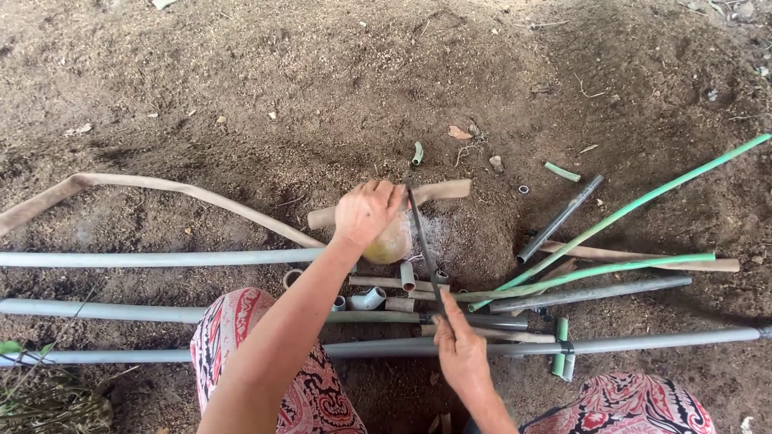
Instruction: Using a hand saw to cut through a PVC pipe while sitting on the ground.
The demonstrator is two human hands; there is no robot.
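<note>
My left hand (366, 210) rests on top of a round yellowish-brown fruit or gourd (390, 245) on the dirt, fingers curled over it. My right hand (460, 347) grips the handle end of a long dark blade (422, 241), whose tip reaches up beside the fingers of the left hand, right next to the round thing. A short tan pipe piece (438, 191) lies behind the round thing.
Long grey pipes (145, 259) lie across the dirt ground (281, 88) in front of my patterned knees (241, 321). Green pipes (643, 201), a dark pipe (563, 217), short pipe offcuts and elbow fittings (368, 299) are scattered around. A flat tan hose (161, 186) curves at left.
</note>
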